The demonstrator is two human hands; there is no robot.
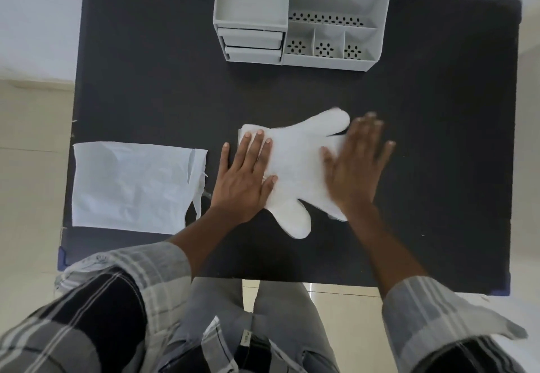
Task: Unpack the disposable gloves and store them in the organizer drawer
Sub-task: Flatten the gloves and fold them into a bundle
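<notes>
Setting: plain indoor room, likely home or office. Evidence: black-topped table (pixel 146 80) with blue-taped corners; pale glossy floor tiles (pixel 29 168); white wall (pixel 38 16); grey desktop organizer (pixel 301 13) with drawers and compartments.

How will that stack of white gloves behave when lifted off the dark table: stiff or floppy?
Probably floppy: the glove stack is thin film lying flat, and both the left hand and right hand press it down. Likely very light. Layers may slide apart; staggered edges show at its cuff end.
</notes>
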